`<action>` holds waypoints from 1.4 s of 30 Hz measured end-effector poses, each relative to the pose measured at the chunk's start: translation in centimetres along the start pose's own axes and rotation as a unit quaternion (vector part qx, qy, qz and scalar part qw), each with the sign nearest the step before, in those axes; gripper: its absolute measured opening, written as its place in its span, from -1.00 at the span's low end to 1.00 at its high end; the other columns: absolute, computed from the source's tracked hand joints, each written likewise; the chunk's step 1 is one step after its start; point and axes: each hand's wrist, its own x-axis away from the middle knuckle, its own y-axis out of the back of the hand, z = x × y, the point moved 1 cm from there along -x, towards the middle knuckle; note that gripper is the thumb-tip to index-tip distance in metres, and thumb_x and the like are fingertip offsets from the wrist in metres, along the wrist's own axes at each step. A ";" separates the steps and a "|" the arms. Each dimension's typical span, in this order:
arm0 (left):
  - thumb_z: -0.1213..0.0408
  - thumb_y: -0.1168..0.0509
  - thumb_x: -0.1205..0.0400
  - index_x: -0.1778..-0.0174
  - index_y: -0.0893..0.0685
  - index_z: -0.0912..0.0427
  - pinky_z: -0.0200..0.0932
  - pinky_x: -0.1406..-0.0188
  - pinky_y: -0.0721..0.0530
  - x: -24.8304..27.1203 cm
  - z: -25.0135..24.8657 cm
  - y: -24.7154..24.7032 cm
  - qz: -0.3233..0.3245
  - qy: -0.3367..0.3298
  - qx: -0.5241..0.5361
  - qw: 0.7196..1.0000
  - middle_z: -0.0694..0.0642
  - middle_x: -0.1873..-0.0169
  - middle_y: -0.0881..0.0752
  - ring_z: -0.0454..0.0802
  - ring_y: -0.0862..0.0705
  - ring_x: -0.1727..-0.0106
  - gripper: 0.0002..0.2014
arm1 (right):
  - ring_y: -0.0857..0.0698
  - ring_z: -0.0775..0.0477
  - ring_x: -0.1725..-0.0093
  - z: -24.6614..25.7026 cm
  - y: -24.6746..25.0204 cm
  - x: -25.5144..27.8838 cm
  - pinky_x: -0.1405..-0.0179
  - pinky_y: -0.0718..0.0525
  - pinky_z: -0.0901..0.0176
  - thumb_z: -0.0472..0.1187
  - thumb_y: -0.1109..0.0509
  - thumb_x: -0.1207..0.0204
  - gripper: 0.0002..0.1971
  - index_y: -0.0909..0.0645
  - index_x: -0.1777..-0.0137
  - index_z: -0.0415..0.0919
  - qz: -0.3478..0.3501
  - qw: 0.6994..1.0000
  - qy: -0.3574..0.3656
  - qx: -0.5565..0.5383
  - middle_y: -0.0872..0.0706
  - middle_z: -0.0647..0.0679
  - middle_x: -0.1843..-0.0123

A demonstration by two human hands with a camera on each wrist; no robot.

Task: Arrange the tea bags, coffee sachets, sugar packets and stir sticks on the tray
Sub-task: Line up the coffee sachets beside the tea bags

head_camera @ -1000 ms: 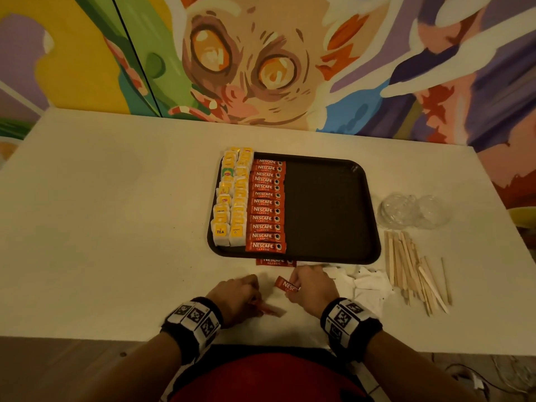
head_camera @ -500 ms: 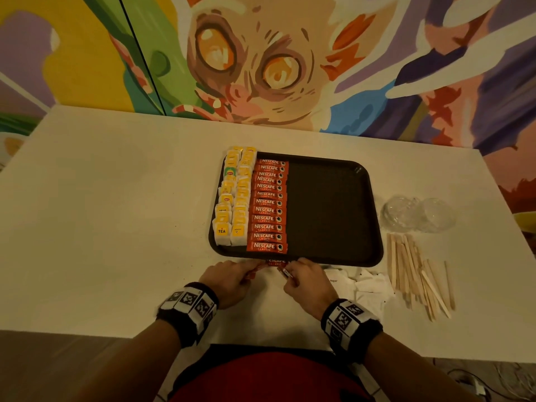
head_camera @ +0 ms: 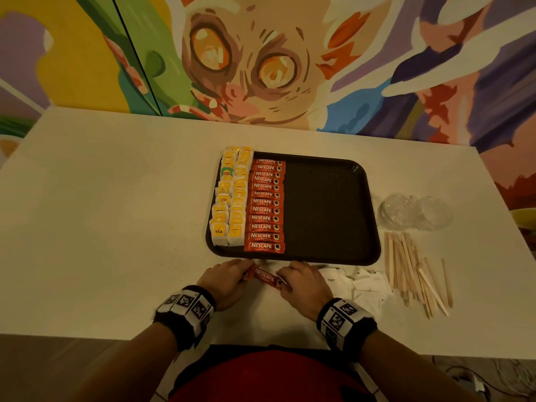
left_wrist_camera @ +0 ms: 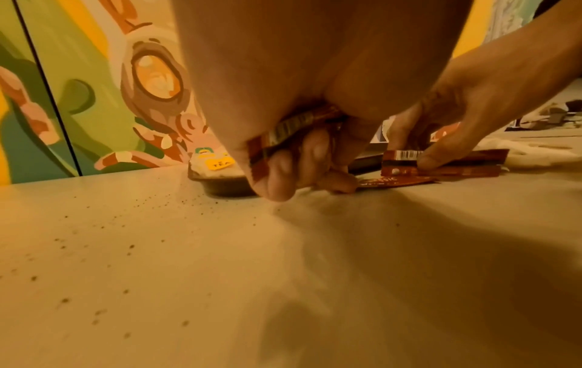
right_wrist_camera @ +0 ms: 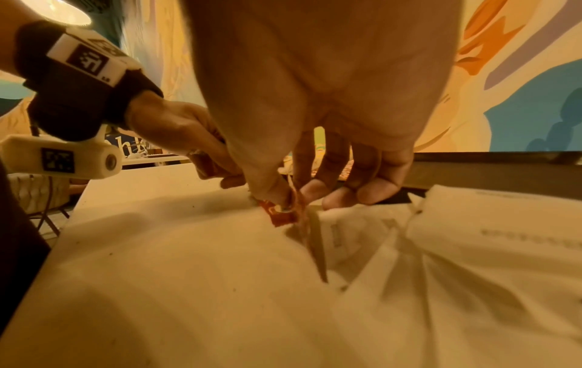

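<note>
A dark brown tray (head_camera: 327, 210) lies on the white table. Along its left side are two columns of yellow tea bags (head_camera: 230, 204), then a column of red coffee sachets (head_camera: 265, 206). Both hands are just in front of the tray's near edge. My left hand (head_camera: 240, 271) grips several red sachets (left_wrist_camera: 293, 132) in its curled fingers. My right hand (head_camera: 285, 278) pinches one end of a red coffee sachet (head_camera: 265, 278) that spans the gap between the hands, and its pinch (right_wrist_camera: 278, 211) shows in the right wrist view. More sachets (left_wrist_camera: 440, 164) lie under the right fingers.
White sugar packets (head_camera: 359, 282) lie crumpled right of my right hand. Wooden stir sticks (head_camera: 412, 274) are spread further right, with two clear plastic lids (head_camera: 414, 213) behind them. The tray's right half holds nothing. A painted wall stands behind the table.
Both hands moved forward to the sachet at the tray's front edge and drew it slightly back. It now lies between the two hands.
</note>
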 end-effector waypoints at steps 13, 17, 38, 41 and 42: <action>0.01 -0.30 -0.64 -0.49 -0.34 -0.12 0.04 -0.31 -0.58 -1.1 0.3 -1.2 0.016 0.048 0.025 0.998 0.01 -0.35 -0.60 0.03 -0.61 -0.28 -0.50 | -0.56 0.01 -0.26 1.1 0.5 -0.6 -0.24 -0.52 0.20 -0.09 -0.31 -0.69 -0.71 -0.62 -0.35 -0.11 -0.007 0.993 -0.018 -0.119 -0.60 -0.03 -0.27; -0.12 -0.38 -0.54 -0.40 -0.48 -0.05 0.02 -0.26 -0.64 -1.5 0.6 -0.8 0.053 0.080 0.041 0.995 0.01 -0.23 -0.67 0.01 -0.67 -0.17 -0.47 | -0.52 0.12 -0.10 0.9 1.5 -0.8 -0.14 -0.52 0.25 -0.10 -0.29 -0.70 -0.82 -0.64 -0.19 -0.11 -0.025 0.985 -0.011 -0.171 -0.60 0.05 -0.11; 0.20 -0.09 -0.78 -0.08 -0.53 0.12 -0.46 0.65 -0.48 0.1 0.1 4.9 -0.057 0.034 0.395 0.916 0.09 0.25 -0.68 -0.36 -0.60 0.55 -0.86 | -0.53 0.01 -0.45 -0.5 5.1 -5.7 -0.50 -0.53 -0.04 -0.22 -0.10 -0.78 -0.63 -0.44 -0.55 -0.07 0.079 0.904 -0.056 -0.417 -0.48 -0.02 -0.48; 0.22 -0.12 -0.77 -0.15 -0.52 0.16 -0.52 0.59 -0.51 -0.3 0.3 5.4 -0.129 0.060 0.427 0.893 -0.01 0.28 -0.62 -0.26 -0.58 0.55 -0.86 | -0.44 -0.03 -0.52 -0.5 5.0 -5.9 -0.53 -0.48 0.06 -0.40 -0.11 -0.74 -0.55 -0.39 -0.60 -0.13 0.080 0.925 -0.037 -0.371 -0.42 -0.05 -0.54; 0.22 -0.12 -0.76 -0.14 -0.51 0.14 -0.51 0.55 -0.53 -0.6 0.5 5.5 -0.145 0.064 0.429 0.889 -0.02 0.26 -0.62 -0.24 -0.56 0.50 -0.87 | -0.45 -0.03 -0.52 -0.5 5.0 -6.0 -0.51 -0.49 0.09 -0.42 -0.12 -0.73 -0.55 -0.42 -0.58 -0.14 0.072 0.928 -0.032 -0.364 -0.44 -0.07 -0.54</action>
